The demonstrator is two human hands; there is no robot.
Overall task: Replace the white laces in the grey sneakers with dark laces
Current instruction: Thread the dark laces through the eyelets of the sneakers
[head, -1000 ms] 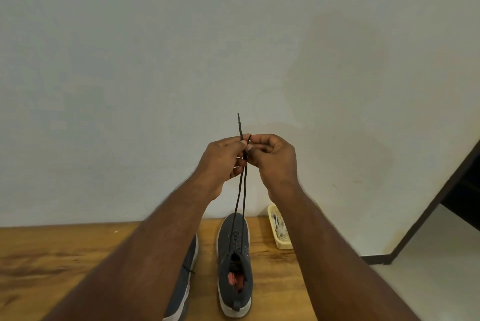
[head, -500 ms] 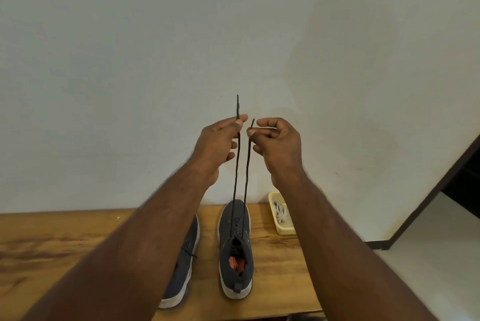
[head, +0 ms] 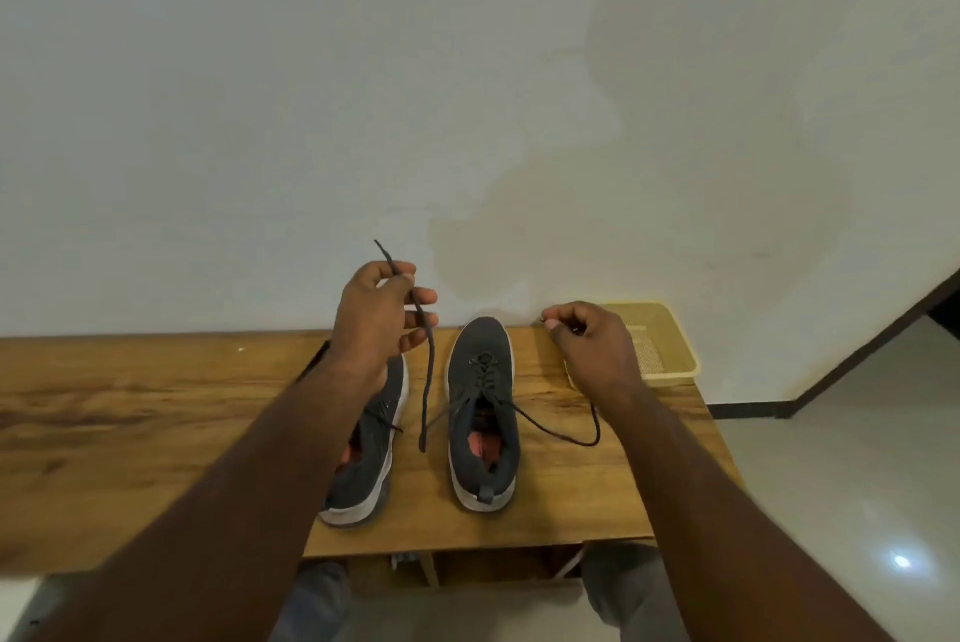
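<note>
Two grey sneakers [head: 483, 412] side by side on wooden table [head: 156, 397], toes toward the wall. Left hand [head: 376, 324] raised above left shoe, fingers pinching one end of dark lace [head: 427, 371], rest hanging down between the shoes. Right hand [head: 592, 345] to the right of right shoe, fingers curled, pinching other lace end, which loops back to the eyelets. Yellow basket [head: 675, 345] just behind right hand

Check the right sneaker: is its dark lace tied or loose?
Loose. The lace runs untied from the right sneaker; each hand pinches one end, left hand, right hand.
</note>
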